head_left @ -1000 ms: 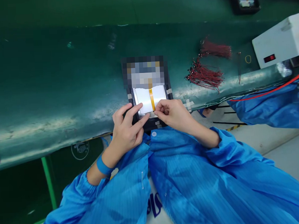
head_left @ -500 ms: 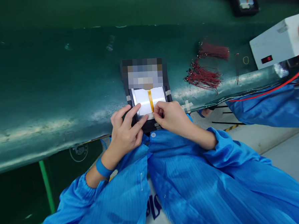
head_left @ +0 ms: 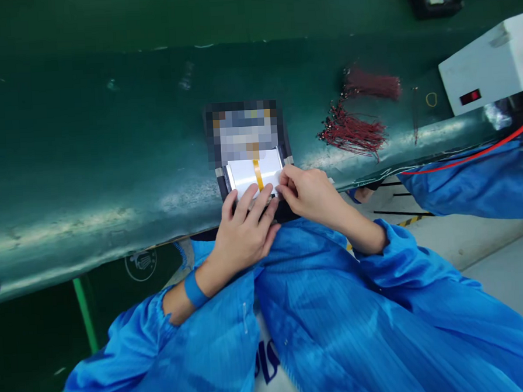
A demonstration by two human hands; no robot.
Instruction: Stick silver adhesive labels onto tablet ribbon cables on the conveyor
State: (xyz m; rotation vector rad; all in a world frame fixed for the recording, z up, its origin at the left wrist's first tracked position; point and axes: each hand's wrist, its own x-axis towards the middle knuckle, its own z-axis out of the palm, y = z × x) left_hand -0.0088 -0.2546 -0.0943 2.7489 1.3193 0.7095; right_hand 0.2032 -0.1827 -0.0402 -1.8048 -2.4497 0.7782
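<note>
A white rectangular panel (head_left: 238, 177) with an amber tape strip (head_left: 257, 170) down its middle lies in a black tray (head_left: 222, 187) at the table's front edge. The far half of the tray is pixelated. My left hand (head_left: 246, 232) rests palm down, fingers spread, with the fingertips on the panel's near edge. At the near right corner, my right hand (head_left: 309, 189) has its thumb and forefinger pinched together. Whatever may be between those fingers is too small to make out.
Two bundles of thin red wires (head_left: 357, 133) lie to the right, near a yellow rubber band (head_left: 431, 99). Beyond them stands a pale box (head_left: 483, 70) with a red switch. Another black tray (head_left: 439, 2) sits at the far right. Another person's blue clothing (head_left: 475, 185) shows at right.
My left hand has moved right and flattened across the panel's near edge. My right hand has shifted slightly right, from beside the amber strip to the panel's corner, still pinched.
</note>
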